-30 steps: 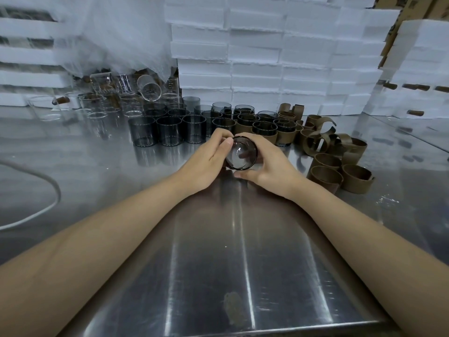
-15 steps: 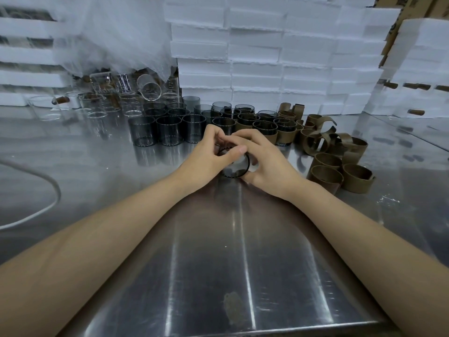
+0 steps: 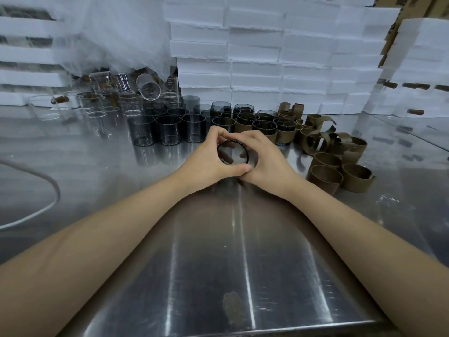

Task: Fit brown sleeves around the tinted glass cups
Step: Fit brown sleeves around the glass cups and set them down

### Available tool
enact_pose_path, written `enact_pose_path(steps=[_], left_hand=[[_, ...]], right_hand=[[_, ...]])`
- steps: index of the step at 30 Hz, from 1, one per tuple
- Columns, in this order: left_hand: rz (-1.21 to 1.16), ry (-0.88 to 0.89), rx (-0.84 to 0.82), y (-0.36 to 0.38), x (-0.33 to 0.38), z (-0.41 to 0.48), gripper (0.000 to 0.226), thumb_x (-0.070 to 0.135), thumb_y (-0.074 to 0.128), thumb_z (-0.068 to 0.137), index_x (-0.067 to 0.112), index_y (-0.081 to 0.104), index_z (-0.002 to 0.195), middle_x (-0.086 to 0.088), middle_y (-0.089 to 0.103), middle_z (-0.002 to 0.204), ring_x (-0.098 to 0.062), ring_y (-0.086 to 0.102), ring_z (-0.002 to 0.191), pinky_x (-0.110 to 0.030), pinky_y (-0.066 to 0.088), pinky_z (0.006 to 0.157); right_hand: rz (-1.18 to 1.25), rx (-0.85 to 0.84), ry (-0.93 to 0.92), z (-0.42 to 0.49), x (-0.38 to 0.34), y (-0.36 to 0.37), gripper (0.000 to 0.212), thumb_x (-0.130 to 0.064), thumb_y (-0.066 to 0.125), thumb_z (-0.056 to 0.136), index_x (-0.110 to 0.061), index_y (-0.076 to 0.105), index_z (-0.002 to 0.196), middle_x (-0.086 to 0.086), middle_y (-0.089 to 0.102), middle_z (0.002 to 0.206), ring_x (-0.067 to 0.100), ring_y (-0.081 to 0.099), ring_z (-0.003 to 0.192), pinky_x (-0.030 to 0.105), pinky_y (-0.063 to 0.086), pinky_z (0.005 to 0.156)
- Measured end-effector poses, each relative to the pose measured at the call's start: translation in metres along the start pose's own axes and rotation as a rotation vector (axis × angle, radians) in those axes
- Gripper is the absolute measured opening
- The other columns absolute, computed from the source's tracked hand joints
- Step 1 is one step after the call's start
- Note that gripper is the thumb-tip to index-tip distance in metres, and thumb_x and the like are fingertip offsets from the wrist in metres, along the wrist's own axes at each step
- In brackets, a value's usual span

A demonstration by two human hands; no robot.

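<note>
While our left hand [image 3: 206, 159] and right hand [image 3: 264, 159] curl together round one cup [image 3: 233, 154], loose sleeves [image 3: 340, 171] lie near our right.

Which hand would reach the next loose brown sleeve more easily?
Probably the right hand: the loose brown sleeves lie just beside it, while the left hand sits across the tinted cup from them.

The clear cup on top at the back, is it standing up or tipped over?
Tipped over. The clear cup lies on its side above the upright clear glasses, one round end facing the camera.
</note>
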State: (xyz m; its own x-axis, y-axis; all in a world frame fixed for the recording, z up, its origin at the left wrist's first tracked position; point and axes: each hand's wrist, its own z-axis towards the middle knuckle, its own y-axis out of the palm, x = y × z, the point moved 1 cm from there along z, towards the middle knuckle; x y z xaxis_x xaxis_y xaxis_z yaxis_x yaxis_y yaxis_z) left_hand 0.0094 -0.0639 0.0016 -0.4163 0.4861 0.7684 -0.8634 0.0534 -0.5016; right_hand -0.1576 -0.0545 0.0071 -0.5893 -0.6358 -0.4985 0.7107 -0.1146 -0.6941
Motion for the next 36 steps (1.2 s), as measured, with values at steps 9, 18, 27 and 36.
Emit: enact_pose_path(steps=[9,18,27,36], left_hand=[[-0.01,0.025,-0.038,0.0,0.001,0.001,0.057,0.032,0.078,0.081,0.03,0.051,0.131,0.018,0.062,0.12,0.002,0.06,0.108,-0.024,0.048,0.096],[-0.187,0.028,-0.09,0.0,0.001,0.003,0.036,0.026,0.054,0.086,0.042,0.054,0.119,0.02,0.065,0.106,0.006,0.061,0.087,-0.017,0.051,0.078],[-0.076,0.012,-0.06,-0.004,0.0,0.001,0.046,0.047,0.024,0.105,0.039,0.035,0.149,0.011,0.055,0.136,0.001,0.055,0.108,-0.009,0.044,0.087],[0.04,0.183,-0.042,0.001,0.006,-0.002,0.081,0.027,0.067,0.091,0.022,0.019,0.155,0.006,0.027,0.158,-0.003,0.028,0.142,-0.015,0.022,0.115]], right_hand=[[0.381,0.063,0.226,0.004,0.006,-0.002,0.07,0.007,0.082,0.063,-0.027,0.057,0.118,-0.004,0.065,0.114,0.002,0.063,0.099,0.013,0.048,0.085],[0.619,0.022,0.315,0.003,0.011,-0.008,0.071,0.018,0.074,0.063,-0.01,0.058,0.127,0.011,0.065,0.122,0.027,0.061,0.113,0.038,0.053,0.094],[0.798,-0.07,0.319,0.002,0.007,-0.007,0.047,-0.015,0.071,0.078,-0.017,0.058,0.123,0.003,0.066,0.117,0.019,0.063,0.111,0.034,0.049,0.095],[1.335,-0.31,0.607,0.003,-0.004,-0.006,0.056,-0.057,0.036,0.095,-0.012,0.061,0.118,0.008,0.069,0.105,0.019,0.067,0.092,0.028,0.054,0.079]])
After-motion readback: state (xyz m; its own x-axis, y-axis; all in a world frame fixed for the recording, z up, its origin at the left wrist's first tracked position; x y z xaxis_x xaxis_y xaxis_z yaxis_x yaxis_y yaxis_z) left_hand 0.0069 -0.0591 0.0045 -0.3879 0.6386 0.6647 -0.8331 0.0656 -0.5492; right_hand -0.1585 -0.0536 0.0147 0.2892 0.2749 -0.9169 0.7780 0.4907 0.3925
